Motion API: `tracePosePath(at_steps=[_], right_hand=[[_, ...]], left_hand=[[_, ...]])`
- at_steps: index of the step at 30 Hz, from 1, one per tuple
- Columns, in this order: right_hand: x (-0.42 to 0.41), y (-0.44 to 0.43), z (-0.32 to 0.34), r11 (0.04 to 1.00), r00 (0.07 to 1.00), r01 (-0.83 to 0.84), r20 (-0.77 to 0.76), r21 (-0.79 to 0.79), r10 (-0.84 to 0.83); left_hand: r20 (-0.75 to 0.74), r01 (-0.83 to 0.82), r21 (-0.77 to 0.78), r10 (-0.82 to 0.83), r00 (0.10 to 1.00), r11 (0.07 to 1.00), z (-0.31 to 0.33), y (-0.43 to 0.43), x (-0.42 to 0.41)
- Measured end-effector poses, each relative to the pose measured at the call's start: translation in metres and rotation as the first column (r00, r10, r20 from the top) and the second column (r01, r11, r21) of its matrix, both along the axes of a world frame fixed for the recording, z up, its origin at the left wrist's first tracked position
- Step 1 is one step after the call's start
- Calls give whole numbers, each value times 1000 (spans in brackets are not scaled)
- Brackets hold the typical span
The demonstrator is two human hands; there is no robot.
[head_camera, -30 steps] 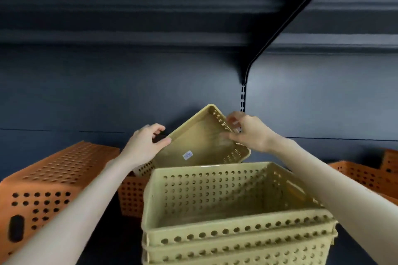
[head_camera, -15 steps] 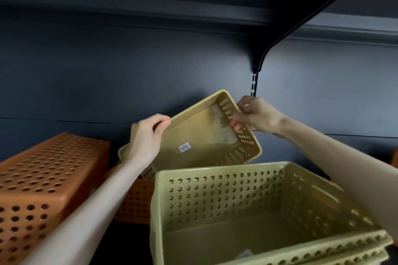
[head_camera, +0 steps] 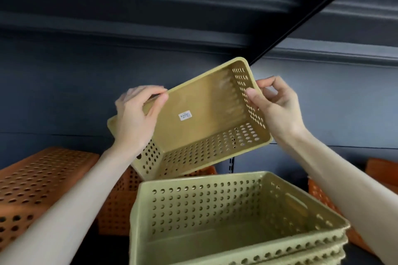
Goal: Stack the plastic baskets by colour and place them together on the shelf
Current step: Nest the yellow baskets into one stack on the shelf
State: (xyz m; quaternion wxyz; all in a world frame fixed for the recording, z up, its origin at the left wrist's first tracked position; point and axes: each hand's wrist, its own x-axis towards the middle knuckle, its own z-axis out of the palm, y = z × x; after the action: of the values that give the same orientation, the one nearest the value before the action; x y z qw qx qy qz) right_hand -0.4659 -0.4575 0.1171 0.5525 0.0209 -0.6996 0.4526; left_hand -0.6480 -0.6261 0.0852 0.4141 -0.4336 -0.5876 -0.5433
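Observation:
I hold a yellow perforated basket (head_camera: 200, 114) in the air, tilted so its inside and a small white label face me. My left hand (head_camera: 137, 118) grips its left rim and my right hand (head_camera: 277, 107) grips its right rim. Directly below and in front stands a stack of nested yellow baskets (head_camera: 215, 211), open side up, on the dark shelf. The held basket hangs above the stack's back edge without touching it.
An upside-down orange basket (head_camera: 41, 178) lies at the left, another orange basket (head_camera: 120, 206) sits behind the yellow stack, and more orange baskets (head_camera: 318, 196) show at the right. A dark shelf and black bracket (head_camera: 301, 21) hang overhead; the dark back panel is close behind.
Both hands lifted the yellow basket up off the orange basket behind the stack and raised it higher, turning its opening more toward me. The view came closer to the stack.

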Motion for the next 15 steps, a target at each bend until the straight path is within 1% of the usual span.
tracePosePath(at_steps=[1,3,4,5,6,7,9,11,15], right_hand=[[6,-1,-1,1000,999,9,-31,-20,-9],[24,-1,-4,997,995,-8,-96,-82,0],[34,-1,-6,993,992,-30,-125,-118,15],[43,1,-8,987,988,-54,-151,-151,31],[53,3,-11,981,984,-79,-169,-177,49],[64,5,-14,975,982,-100,-179,-196,65],[82,8,-22,968,981,-119,-174,-219,81],[100,11,-31,963,981,-135,-171,-234,96],[133,17,-43,954,984,-142,-138,-264,109]], left_hand=[[-4,-86,-14,86,996,996,0,-4,2],[50,-257,-36,258,965,966,-5,-16,11],[92,-302,-51,305,948,952,-10,-24,16],[144,-300,-67,307,941,951,-14,-32,23],[218,-240,-77,251,943,968,-18,-39,34],[313,-138,-72,154,937,988,-19,-45,48],[467,36,-59,-5,884,998,-19,-51,73],[499,82,-87,-27,866,993,-21,-54,98],[489,80,2,-71,869,997,-33,-59,150]])
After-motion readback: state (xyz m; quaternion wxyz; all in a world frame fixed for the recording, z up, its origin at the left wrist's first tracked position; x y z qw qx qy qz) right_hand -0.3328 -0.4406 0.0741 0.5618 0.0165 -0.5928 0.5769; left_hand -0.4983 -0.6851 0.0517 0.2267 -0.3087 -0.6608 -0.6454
